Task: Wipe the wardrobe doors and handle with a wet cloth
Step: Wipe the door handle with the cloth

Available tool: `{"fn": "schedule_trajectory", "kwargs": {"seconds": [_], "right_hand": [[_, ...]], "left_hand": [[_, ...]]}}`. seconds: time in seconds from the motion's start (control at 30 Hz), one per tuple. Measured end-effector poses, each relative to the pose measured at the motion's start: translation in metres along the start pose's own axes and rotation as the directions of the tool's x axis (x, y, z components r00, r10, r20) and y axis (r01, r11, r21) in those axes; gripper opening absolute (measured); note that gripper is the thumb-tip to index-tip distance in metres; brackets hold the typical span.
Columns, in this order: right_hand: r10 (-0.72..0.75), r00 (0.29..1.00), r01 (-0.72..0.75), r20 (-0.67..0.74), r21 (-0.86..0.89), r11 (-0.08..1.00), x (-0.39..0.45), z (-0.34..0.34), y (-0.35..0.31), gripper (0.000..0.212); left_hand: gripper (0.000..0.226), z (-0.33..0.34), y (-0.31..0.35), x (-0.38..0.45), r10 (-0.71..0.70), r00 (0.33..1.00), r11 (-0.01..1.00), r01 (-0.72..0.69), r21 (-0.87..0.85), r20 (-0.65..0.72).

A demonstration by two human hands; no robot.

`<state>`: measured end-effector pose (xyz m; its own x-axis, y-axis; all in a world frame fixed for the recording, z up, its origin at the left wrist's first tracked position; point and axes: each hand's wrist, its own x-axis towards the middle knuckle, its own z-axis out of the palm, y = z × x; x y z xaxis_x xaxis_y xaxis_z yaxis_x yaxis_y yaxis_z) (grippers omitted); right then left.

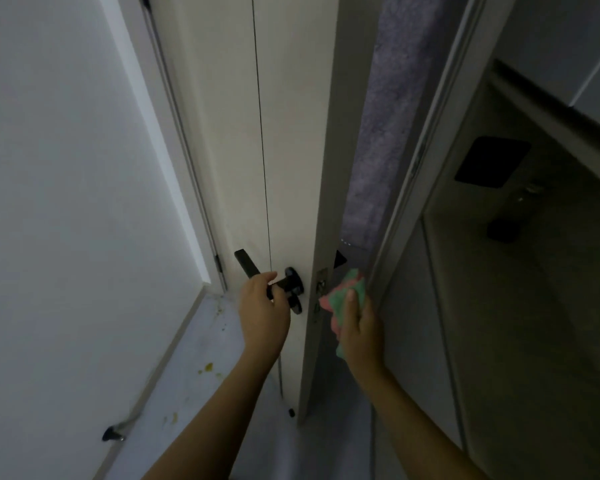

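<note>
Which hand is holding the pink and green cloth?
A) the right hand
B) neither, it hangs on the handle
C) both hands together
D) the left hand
A: the right hand grips the cloth by the door edge, while the left hand holds the black handle.

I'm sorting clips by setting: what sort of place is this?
Probably a home interior, at a doorway: a white door with a black lever handle, plain white wall, skirting board and a stained floor.

No text, label, brand, number or sign can be read anywhere in this dim view.
</note>
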<state>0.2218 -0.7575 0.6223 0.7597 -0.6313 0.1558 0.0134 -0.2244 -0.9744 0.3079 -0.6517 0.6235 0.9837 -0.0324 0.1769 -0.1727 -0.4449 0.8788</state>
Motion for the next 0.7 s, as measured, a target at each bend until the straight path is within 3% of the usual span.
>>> {"fn": "schedule_trajectory", "kwargs": {"seconds": [0.3,0.47,0.57,0.63,0.7], "right_hand": [[0.04,0.999,-0.039,0.015,-0.035,0.999,0.014,0.026,0.011,0.044],[0.009,0.993,-0.024,-0.12,-0.124,0.992,0.036,0.055,0.011,0.04],[-0.132,0.953,0.057,-0.274,-0.267,0.962,0.055,0.08,0.005,0.034],[-0.277,0.887,0.095,-0.369,-0.442,0.892,0.07,0.094,0.004,0.056],[-0.391,0.831,0.073,-0.397,-0.618,0.783,0.087,0.105,0.007,0.063]], "left_hand": [[0.022,0.016,-0.001,0.04,0.106,0.991,0.984,-0.093,-0.149,0.079],[0.023,0.022,-0.024,0.097,0.283,0.954,0.956,-0.288,0.053,0.095],[0.024,0.024,-0.029,0.136,0.259,0.915,0.963,-0.268,-0.015,0.309],[0.024,0.025,-0.03,0.155,0.223,0.868,0.974,-0.213,-0.074,0.442],[0.021,0.029,-0.031,0.172,0.203,0.83,0.979,-0.17,-0.11,0.519]]}}
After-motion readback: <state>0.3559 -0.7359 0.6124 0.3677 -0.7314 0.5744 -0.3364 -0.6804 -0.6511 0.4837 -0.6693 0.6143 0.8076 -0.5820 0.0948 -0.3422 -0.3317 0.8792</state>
